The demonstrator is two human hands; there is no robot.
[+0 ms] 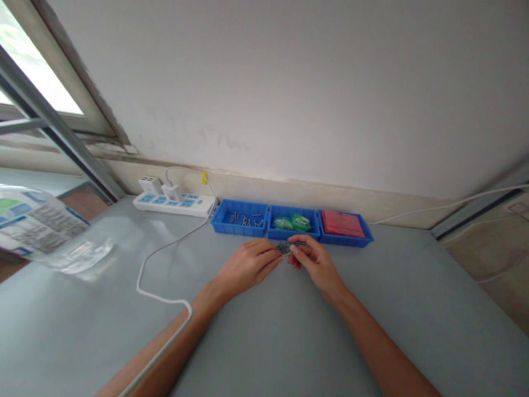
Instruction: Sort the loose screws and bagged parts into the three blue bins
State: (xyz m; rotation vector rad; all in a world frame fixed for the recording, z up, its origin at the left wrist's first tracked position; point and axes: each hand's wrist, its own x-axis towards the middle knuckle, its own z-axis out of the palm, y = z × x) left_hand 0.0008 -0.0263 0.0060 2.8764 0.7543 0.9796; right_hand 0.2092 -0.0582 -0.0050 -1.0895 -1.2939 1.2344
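Note:
Between my two hands is a small bundle of dark, shiny screws [284, 247], just in front of the blue trays. My left hand [251, 263] is closed, its fingertips pinching the left end of the bundle. My right hand [316, 264] grips the other end between thumb and fingers. The left blue tray [239, 228] has several loose screws [247, 220] in it. Green-and-clear plastic packets [293, 222] lie in the middle blue tray [276, 234]. Flat red packets [343, 223] fill the right blue tray [347, 241].
A white power strip [177, 207] with chargers plugged in stands left of the trays. Its white cable [142, 275] runs over the grey table [264, 342] and across my left forearm. A large clear bottle [53, 231] lies at the left. Behind the trays rises a wall [289, 110].

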